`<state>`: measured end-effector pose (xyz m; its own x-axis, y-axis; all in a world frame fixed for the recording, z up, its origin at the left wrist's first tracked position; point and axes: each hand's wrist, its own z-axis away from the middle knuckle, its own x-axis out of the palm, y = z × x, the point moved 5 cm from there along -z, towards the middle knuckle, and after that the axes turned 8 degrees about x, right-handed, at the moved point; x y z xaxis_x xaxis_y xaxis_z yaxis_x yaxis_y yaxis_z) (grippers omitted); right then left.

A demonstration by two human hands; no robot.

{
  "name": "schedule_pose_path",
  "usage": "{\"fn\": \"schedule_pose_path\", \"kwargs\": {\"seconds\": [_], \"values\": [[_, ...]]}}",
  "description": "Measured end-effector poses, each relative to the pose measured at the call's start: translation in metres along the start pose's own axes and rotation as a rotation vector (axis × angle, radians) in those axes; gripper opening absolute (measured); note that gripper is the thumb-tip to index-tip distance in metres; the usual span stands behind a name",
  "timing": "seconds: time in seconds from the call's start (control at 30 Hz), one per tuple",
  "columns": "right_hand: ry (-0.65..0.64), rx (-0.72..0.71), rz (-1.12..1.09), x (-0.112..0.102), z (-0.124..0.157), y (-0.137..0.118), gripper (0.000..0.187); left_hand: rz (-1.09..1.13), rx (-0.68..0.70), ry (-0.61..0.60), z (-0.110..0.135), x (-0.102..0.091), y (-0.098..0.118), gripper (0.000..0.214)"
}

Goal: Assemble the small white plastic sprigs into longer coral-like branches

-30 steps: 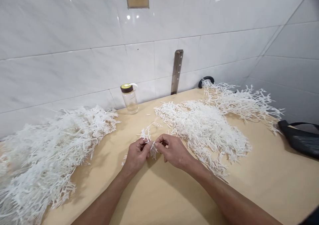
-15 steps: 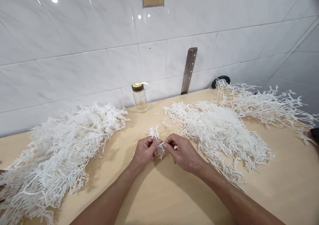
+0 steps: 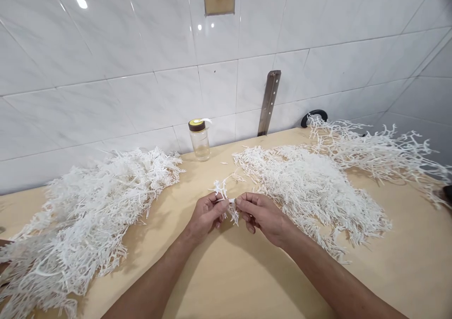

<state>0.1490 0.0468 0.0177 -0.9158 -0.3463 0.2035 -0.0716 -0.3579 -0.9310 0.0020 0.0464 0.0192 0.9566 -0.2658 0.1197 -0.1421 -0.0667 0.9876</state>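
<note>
My left hand (image 3: 206,214) and my right hand (image 3: 260,213) meet over the middle of the wooden table (image 3: 247,281). Both pinch a small white branched plastic sprig (image 3: 226,199) between thumb and fingers. The sprig's twigs stick up behind my left hand and hang down between the two hands. A big heap of white sprigs (image 3: 88,210) lies to the left. A second heap of smaller white pieces (image 3: 310,187) lies just right of my right hand.
A third spread of longer white branches (image 3: 377,149) lies at the far right. A clear jar with a brown lid (image 3: 199,138) stands by the tiled wall. A metal strip (image 3: 267,103) leans on the wall, with a black handle (image 3: 313,116) beside it.
The view has swung left and slightly up, so a dark bag at the right has left the picture. My hands stay together on the sprig, their fingers shifting slightly along it.
</note>
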Motion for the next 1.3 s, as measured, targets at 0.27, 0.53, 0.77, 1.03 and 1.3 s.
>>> {"fn": "schedule_pose_path", "kwargs": {"seconds": [0.27,0.53,0.77,1.03,1.3], "values": [[0.046,-0.026,-0.001,0.002,-0.002,0.002,0.035,-0.152,0.072,0.027,-0.002,-0.003,-0.006,0.04],[0.036,-0.052,0.009,0.003,-0.002,0.003,0.035,-0.235,0.115,0.037,-0.003,-0.005,-0.007,0.037],[0.052,-0.015,0.069,0.002,-0.005,0.01,0.031,-0.526,0.261,0.088,-0.001,0.001,0.0,0.021],[0.013,-0.199,0.29,0.018,0.022,-0.02,0.021,-0.48,0.235,0.175,-0.005,-0.016,-0.005,0.021],[0.491,-0.213,0.583,-0.039,0.011,-0.025,0.008,-0.435,0.276,0.079,-0.004,-0.009,-0.002,0.031]]}}
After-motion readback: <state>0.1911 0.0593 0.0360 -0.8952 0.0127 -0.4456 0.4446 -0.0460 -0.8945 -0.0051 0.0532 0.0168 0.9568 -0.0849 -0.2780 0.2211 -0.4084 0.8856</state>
